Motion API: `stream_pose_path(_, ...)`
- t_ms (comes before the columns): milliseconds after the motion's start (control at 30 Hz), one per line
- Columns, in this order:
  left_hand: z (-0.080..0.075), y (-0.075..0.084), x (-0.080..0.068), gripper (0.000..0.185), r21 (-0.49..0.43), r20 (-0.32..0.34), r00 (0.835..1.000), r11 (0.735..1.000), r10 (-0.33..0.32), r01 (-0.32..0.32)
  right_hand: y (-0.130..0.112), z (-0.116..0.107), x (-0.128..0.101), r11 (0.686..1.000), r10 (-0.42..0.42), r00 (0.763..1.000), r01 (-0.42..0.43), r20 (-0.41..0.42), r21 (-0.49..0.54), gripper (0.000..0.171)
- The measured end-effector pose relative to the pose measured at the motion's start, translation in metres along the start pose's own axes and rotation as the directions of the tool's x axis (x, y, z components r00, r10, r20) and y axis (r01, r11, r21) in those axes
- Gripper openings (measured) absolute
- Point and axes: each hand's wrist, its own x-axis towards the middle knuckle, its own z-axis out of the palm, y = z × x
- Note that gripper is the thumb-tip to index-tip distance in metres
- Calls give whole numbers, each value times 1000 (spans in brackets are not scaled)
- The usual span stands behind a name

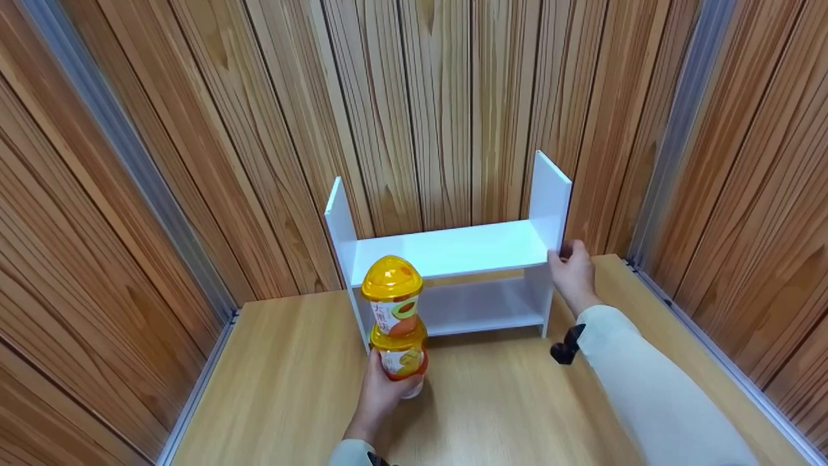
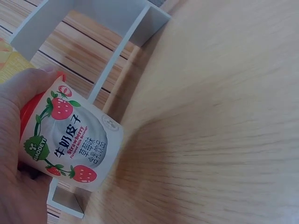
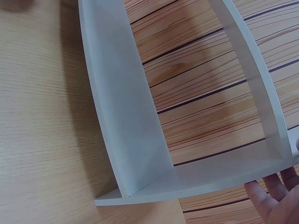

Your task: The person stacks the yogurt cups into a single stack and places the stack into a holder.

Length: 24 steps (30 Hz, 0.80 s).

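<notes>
My left hand [image 1: 378, 391] grips a stack of cups near its bottom, in front of the left end of a white two-tier shelf [image 1: 453, 251]. The lowest is a strawberry milk drink cup [image 2: 77, 135], white with printed strawberries and a red lid. Above it sits a cup with a yellow fruit picture [image 1: 404, 362], and on top a fruit cup [image 1: 394, 316] under a domed yellow lid. The stack looks upright in the head view, close over the table. At the shelf's right side panel [image 1: 546, 200], my right hand [image 1: 574, 278] pinches the edge between thumb and fingers.
The shelf stands on a light wooden table [image 1: 284, 375] against the wood-plank back wall [image 1: 440, 116]. Plank walls with grey metal corner strips [image 1: 139, 155] rise on both sides. A black wrist strap piece [image 1: 566, 349] hangs off the right cuff.
</notes>
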Motion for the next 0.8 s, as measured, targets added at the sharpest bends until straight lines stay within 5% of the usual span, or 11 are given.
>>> stream_pose_path(433,0,9,-6,106,21,-30,999,999,30,-29,-2,1,1,1000,1,1000,-2,-10,-15,51)
stream_pose_path(800,-1,15,-10,103,3,-2,993,993,118,-118,-1,0,0,1000,5,1000,-5,2,-10,49)
